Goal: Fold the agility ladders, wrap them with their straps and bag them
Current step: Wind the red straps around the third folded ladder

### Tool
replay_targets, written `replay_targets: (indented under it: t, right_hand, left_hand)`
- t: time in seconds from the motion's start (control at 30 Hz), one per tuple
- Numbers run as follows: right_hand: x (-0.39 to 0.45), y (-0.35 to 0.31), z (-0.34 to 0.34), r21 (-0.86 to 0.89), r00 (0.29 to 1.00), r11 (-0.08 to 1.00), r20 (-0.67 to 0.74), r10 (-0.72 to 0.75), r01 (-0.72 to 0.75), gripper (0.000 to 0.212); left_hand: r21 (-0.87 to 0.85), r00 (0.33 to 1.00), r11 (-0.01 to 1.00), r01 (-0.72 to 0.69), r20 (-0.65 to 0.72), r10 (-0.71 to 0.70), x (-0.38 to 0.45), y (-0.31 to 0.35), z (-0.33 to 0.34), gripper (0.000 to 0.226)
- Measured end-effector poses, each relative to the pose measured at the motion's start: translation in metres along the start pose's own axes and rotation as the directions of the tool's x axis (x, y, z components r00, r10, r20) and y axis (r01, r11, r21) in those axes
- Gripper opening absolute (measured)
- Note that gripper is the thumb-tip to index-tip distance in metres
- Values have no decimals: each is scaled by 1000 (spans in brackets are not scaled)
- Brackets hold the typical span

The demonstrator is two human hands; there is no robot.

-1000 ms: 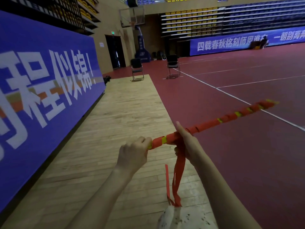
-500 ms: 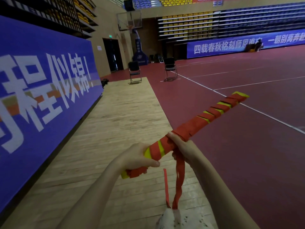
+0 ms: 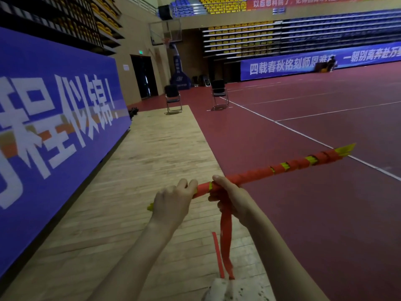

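Held in mid-air over the floor (image 3: 282,213), the folded ladder bundle (image 3: 282,168) looks light and stiff, best taken near its middle, left hand (image 3: 173,202) and right hand (image 3: 233,196) fingers closed round it, the soft loose strap (image 3: 225,235) dangling.

To my left stands a long blue banner (image 3: 54,118) with large white characters, running along the edge of a pale wooden floor strip (image 3: 156,161). Beyond that strip I see dark red court flooring (image 3: 303,213) crossed by white lines (image 3: 303,135). Two dark folding chairs stand well ahead of me, one (image 3: 173,98) at the far end of the wood, the other (image 3: 219,94) on the red floor beside it. Behind them are a blue basketball hoop base (image 3: 180,77), an open dark doorway (image 3: 144,77), a second blue banner (image 3: 314,64) and tiered seating (image 3: 303,31) above it.
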State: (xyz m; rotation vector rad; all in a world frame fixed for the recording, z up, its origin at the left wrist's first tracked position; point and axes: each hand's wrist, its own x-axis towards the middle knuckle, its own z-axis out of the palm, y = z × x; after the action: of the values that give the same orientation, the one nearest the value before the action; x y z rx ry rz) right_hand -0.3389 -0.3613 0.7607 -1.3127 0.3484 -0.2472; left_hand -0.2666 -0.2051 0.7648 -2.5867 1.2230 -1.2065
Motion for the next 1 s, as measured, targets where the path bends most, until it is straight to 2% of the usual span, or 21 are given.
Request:
replay_targets:
  t: [0.03, 0.07, 0.13, 0.17, 0.27, 0.33, 0.43, 0.53, 0.57, 0.63, 0.67, 0.73, 0.8, 0.9, 0.93, 1.0]
  right_hand:
    - [0, 2, 0, 6, 1000, 1000, 13, 1, -1, 41]
    - [-1, 4, 0, 7, 1000, 1000, 28, 2, -3, 39]
    - [-1, 7, -2, 14, 998, 1000, 57, 3, -4, 35]
    - [-2, 8, -3, 14, 998, 1000, 67, 5, -5, 34]
    - [-3, 8, -1, 14, 997, 1000, 77, 7, -8, 33]
    - [-2, 9, -1, 19, 997, 1000, 71, 7, -8, 33]
    - [-2, 6, -1, -3, 998, 1000, 55, 12, -11, 36]
    - [-4, -6, 0, -44, 1000, 999, -5, -25, 25, 34]
    - [-4, -10, -1, -56, 998, 997, -36, -59, 57, 31]
    - [-4, -15, 0, -109, 989, 987, -80, -126, 117, 29]
    - [-4, -14, 1, -142, 984, 980, -93, -150, 136, 28]
    - [-4, -12, 4, -148, 978, 976, -115, -176, 158, 28]
    - [-5, -11, 7, -74, 980, 986, -122, -155, 146, 28]
    - [-5, -9, 15, 77, 987, 995, -153, -44, 57, 35]
    - [-4, -7, 19, 140, 984, 990, -178, -8, 33, 33]
    - [0, -2, 22, 204, 974, 977, -228, -12, 59, 31]
  left_hand:
    - [-42, 996, 998, 44, 81, -41, 4, -1, -4, 34]
    - [-96, 972, 990, 102, 221, -79, 9, -5, -9, 36]
    - [-251, 845, 940, 230, 531, -64, 18, -11, -15, 35]
    - [-314, 790, 913, 262, 614, -16, 21, -13, -17, 32]
    - [-471, 695, 796, 381, 713, 89, 28, -18, -21, 33]
    - [-484, 661, 748, 454, 746, 82, 32, -18, -24, 33]
    - [-417, 706, 800, 431, 708, -11, 34, -12, -27, 27]
    - [-313, 758, 821, 477, 620, -204, 26, 8, -26, 29]
    - [-265, 805, 853, 450, 533, -259, 22, 16, -25, 32]
    - [-102, 921, 936, 337, 242, -305, 15, 27, -19, 40]
    - [-35, 953, 958, 286, 116, -280, 14, 28, -14, 45]
    - [4, 969, 970, 245, -32, -245, 16, 21, -7, 48]
    - [27, 970, 973, 229, -89, -226, 16, 15, -1, 43]
    - [134, 973, 974, 181, -170, -158, 13, 19, -3, 35]
    - [123, 973, 978, 171, -177, -147, 10, 20, -1, 38]
    - [17, 979, 983, 183, -98, -181, 7, 23, -3, 49]
